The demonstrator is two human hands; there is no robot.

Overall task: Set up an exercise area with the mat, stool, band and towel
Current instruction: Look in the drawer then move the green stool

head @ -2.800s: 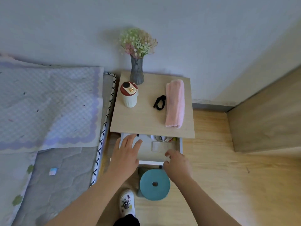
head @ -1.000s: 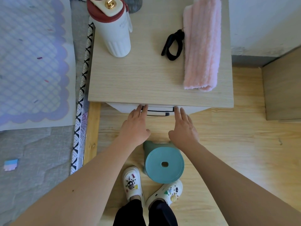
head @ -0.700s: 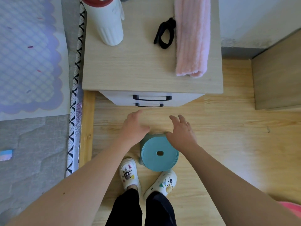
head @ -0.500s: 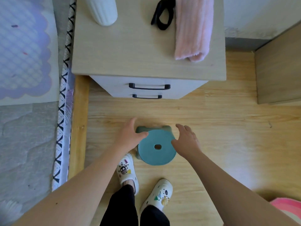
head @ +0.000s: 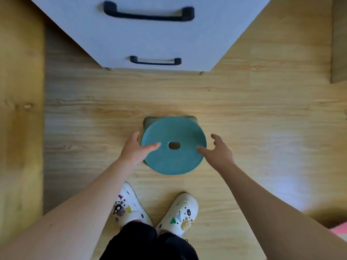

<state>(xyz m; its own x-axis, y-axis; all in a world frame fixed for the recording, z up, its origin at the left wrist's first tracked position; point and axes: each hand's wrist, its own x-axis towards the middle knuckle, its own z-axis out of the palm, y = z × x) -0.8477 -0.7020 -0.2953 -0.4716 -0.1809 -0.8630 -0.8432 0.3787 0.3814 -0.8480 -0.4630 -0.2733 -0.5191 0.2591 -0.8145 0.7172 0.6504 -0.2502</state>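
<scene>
A small teal stool with a round seat and a hole in the middle stands on the wooden floor in front of my feet. My left hand is at the seat's left edge, its thumb stretched over the top. My right hand is at the right edge, thumb over the seat, fingers spread and relaxed. Neither hand is closed round the seat. The towel and the band are out of view. A pink patch shows at the lower right corner; I cannot tell what it is.
The white bedside cabinet with two shut drawers and black handles stands just beyond the stool. A wooden bed frame runs along the left. A wooden panel stands at the right. My white clogs are right behind the stool.
The drawer was pushed shut. Both hands then came down from the drawer front to either side of the stool's seat, and my view dropped down close to the floor.
</scene>
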